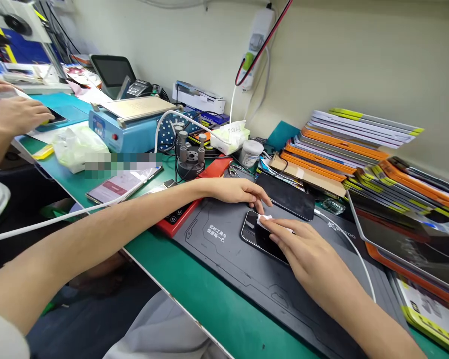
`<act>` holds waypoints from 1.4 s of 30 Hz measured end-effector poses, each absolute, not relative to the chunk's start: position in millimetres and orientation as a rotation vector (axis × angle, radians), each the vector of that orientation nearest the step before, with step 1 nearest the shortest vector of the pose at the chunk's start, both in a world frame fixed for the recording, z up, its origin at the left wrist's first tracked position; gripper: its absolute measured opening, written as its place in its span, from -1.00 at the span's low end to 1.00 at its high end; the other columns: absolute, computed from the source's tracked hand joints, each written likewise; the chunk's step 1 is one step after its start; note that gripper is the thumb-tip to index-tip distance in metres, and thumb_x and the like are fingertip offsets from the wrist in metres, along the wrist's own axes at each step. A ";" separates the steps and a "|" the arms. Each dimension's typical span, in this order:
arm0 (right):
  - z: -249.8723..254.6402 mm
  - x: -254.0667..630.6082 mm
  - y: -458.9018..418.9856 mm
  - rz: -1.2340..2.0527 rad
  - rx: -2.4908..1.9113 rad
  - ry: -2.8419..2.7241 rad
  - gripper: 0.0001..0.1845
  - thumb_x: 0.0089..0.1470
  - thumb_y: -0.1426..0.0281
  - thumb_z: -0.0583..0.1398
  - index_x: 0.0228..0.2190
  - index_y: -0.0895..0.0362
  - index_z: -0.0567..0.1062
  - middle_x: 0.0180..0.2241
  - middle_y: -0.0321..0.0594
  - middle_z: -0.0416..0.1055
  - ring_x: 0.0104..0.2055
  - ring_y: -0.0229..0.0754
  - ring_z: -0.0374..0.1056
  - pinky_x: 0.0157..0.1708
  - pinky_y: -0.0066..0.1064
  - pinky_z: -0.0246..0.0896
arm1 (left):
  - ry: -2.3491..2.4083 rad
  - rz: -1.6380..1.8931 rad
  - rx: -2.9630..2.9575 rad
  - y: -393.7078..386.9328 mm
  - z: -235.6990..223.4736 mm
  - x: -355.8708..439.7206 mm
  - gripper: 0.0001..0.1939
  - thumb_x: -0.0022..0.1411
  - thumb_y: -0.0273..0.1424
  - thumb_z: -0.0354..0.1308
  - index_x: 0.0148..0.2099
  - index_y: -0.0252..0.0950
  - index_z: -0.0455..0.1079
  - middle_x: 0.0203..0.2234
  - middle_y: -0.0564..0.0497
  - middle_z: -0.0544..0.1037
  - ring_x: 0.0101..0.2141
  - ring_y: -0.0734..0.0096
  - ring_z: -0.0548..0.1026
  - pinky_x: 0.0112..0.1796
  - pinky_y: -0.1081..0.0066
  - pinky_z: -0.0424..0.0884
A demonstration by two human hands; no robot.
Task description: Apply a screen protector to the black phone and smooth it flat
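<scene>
A smartphone (250, 227) with a dark, glossy screen lies face up on the dark grey work mat (217, 259). My right hand (303, 244) is over it, its fingers pressing a small white wipe (265, 218) against the screen near the top end. Much of the phone's lower part is hidden under that hand. My left hand (241, 192) rests just beyond the phone's top edge, fingers loosely bent and apart, holding nothing. Behind the phone lies a larger black phone or screen panel (286, 195), close to a white cable (353, 242).
Stacks of orange and yellow-edged boxes (322, 144) stand at the right. Along the wall are a white tub (250, 152), a tissue pack (230, 137) and a blue machine (130, 127). Another phone (125, 184) lies left. A co-worker's hands (18, 112) work at far left.
</scene>
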State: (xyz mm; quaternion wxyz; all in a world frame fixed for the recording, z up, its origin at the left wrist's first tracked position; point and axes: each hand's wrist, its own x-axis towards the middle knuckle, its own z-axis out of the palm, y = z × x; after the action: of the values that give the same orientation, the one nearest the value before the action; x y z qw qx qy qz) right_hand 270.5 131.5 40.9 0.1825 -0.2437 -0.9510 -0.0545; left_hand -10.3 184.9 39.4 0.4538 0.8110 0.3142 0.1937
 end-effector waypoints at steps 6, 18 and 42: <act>46.2 252.2 146.4 -0.075 -0.629 -2.720 -0.60 0.49 0.34 0.05 0.17 0.07 0.57 0.04 -0.04 0.64 0.06 -0.01 0.58 0.02 -0.12 0.60 | 0.753 0.479 2.024 189.0 33.7 -9.7 -0.51 0.41 -0.57 0.00 0.33 -0.35 0.37 0.15 -0.13 0.62 0.16 0.27 0.54 0.22 0.23 0.40; 45.4 247.6 151.9 -0.283 -0.478 -2.732 -0.59 0.49 0.33 0.05 0.17 0.14 0.56 0.06 -0.04 0.64 0.01 0.02 0.63 -0.06 -0.11 0.63 | 0.784 0.447 2.072 184.7 43.1 -8.7 -0.46 0.33 -0.66 -0.03 0.30 -0.39 0.42 0.18 -0.09 0.57 0.18 0.32 0.51 0.22 0.34 0.40; 55.0 338.6 142.5 -0.150 -0.701 -2.587 -0.68 0.42 0.31 0.15 0.00 -0.02 0.70 -0.06 -0.22 0.71 -0.13 -0.05 0.69 -0.18 -0.29 0.68 | 0.825 0.397 2.194 175.2 50.4 -1.8 -0.68 0.47 -0.42 0.14 0.18 -0.20 0.59 0.06 -0.09 0.59 0.07 0.25 0.51 0.15 0.32 0.38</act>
State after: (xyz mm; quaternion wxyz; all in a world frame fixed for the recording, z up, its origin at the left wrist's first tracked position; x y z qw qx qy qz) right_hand 338.6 142.5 55.0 0.2265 -0.2543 -0.9386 -0.0544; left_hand -1.8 175.2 50.4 0.3729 0.8563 0.3221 0.1548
